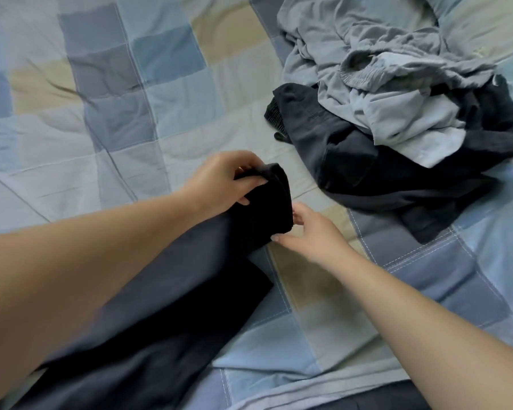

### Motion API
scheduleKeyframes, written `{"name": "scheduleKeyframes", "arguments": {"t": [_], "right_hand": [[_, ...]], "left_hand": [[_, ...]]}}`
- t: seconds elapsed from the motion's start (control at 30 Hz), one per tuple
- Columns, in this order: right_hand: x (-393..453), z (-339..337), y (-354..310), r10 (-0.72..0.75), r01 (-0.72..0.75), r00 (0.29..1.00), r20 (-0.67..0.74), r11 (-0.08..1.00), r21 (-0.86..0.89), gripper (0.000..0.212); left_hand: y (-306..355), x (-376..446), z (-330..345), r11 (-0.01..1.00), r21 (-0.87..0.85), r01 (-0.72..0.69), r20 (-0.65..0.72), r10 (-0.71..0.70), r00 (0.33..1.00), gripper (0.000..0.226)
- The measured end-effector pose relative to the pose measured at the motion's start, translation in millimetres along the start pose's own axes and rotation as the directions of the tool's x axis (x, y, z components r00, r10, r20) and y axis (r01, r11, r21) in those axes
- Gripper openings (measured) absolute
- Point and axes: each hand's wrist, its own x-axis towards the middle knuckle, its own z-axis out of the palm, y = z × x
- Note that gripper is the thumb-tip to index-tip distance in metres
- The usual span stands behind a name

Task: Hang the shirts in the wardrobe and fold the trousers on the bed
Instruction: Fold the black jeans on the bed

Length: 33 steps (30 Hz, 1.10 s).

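— On the bed, near its front edge, what do you see?

— A pair of dark navy cloth trousers. They lie in a long strip from the front left corner of the picture up to the middle of the bed. The far end is lifted up a little.

— Who lifts it?

— The left hand. Its fingers and thumb curl round the end of the trousers and pinch the cloth.

— And the other hand?

— The right hand is just beside that same end. Its fingers are spread and loose. The fingertips touch the edge of the cloth, but they do not hold it.

— What is the bed like?

— It has a soft cover with blue, grey and sandy squares.

— Anything else on it?

— Yes, a heap of clothes towards the far right corner. On top is a crumpled light grey cloth garment. Under it is a dark navy cloth garment. I cannot tell if these are shirts or trousers.
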Motion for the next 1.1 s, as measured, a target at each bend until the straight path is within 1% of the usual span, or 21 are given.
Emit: {"name": "scheduleKeyframes", "arguments": {"t": [0.03,0.07,0.13,0.17,0.2,0.23,0.27,0.3,0.33,0.4,0.53,0.6,0.67,0.73,0.8,0.83,0.87,0.9,0.93,1.03,1.1], "right_hand": [[1,0,-2,-0.015,0.018,1.000,0.027,0.996,-0.091,0.037],[1,1,-5,-0.027,0.033,0.998,0.048,0.991,-0.133,0.031],[-1,2,-9,-0.061,0.066,0.997,0.040,0.991,-0.121,0.017],[-1,2,-11,-0.087,0.086,0.996,-0.016,0.992,-0.093,0.013],[-1,1,-13,-0.113,0.106,0.987,-0.113,0.992,-0.068,0.016],[-1,-1,-15,-0.131,0.123,0.967,-0.218,0.991,-0.051,0.018],[-1,-4,-16,-0.143,0.140,0.940,-0.310,0.990,-0.034,0.016],[0,-6,-18,-0.144,0.150,0.918,-0.369,0.989,-0.014,0.014],[2,-7,-19,-0.128,0.144,0.910,-0.395,0.990,0.009,0.013],[7,-8,-18,-0.072,0.106,0.914,-0.399,0.992,0.063,0.016],[24,-4,-10,0.044,0.036,0.925,-0.378,0.978,0.204,0.020],[35,2,-3,0.094,-0.003,0.922,-0.375,0.972,0.234,0.020],[42,9,3,0.186,-0.085,0.917,-0.354,0.955,0.283,0.023],[43,18,15,0.339,-0.189,0.889,-0.308,0.884,0.427,0.030],[33,31,32,0.499,-0.254,0.835,-0.232,0.723,0.642,0.029],[22,39,40,0.544,-0.254,0.818,-0.185,0.631,0.733,0.024],[8,51,46,0.560,-0.262,0.817,-0.138,0.573,0.776,0.020],[-7,66,51,0.549,-0.283,0.830,-0.100,0.568,0.773,0.018],[-20,80,55,0.520,-0.307,0.851,-0.070,0.602,0.738,0.017],[-44,116,52,0.382,-0.306,0.924,-0.014,0.761,0.571,0.009],[-46,127,44,0.307,-0.270,0.952,-0.003,0.841,0.468,0.013]], "left_hand": [[3,2,-8,1.000,-0.009,0.000,-0.038,0.000,0.999,0.028],[6,5,-16,1.000,-0.019,0.008,-0.082,-0.009,0.997,0.029],[8,13,-31,1.000,-0.007,0.028,-0.178,-0.029,0.984,0.020],[9,18,-38,0.998,0.040,0.039,-0.234,-0.029,0.972,0.012],[10,24,-44,0.993,0.109,0.054,-0.287,-0.021,0.958,0.004],[12,30,-48,0.983,0.167,0.072,-0.333,-0.013,0.943,0.003],[13,35,-51,0.977,0.197,0.083,-0.364,-0.006,0.931,0.008],[14,41,-53,0.973,0.211,0.093,-0.381,-0.006,0.925,0.011],[15,46,-54,0.968,0.224,0.109,-0.390,-0.013,0.921,0.013],[14,55,-53,0.960,0.238,0.150,-0.391,-0.047,0.919,0.017],[11,73,-47,0.965,0.145,0.218,-0.387,-0.147,0.910,0.020],[6,79,-42,0.971,0.073,0.229,-0.384,-0.184,0.905,0.025],[-3,77,-35,0.972,0.021,0.234,-0.374,-0.210,0.903,0.033],[-18,64,-26,0.971,0.029,0.237,-0.359,-0.211,0.909,0.038],[-38,42,-16,0.967,0.002,0.254,-0.323,-0.240,0.916,0.032],[-50,28,-11,0.962,-0.033,0.272,-0.291,-0.269,0.918,0.026],[-62,12,-6,0.953,-0.073,0.294,-0.251,-0.303,0.919,0.019],[-74,-6,-2,0.944,-0.106,0.314,-0.208,-0.330,0.921,0.011],[-84,-25,3,0.935,-0.128,0.331,-0.161,-0.349,0.923,0.006],[-109,-81,16,0.891,-0.154,0.426,0.023,-0.428,0.903,0.011],[-122,-111,22,0.867,-0.128,0.481,0.150,-0.462,0.874,0.008]]}}
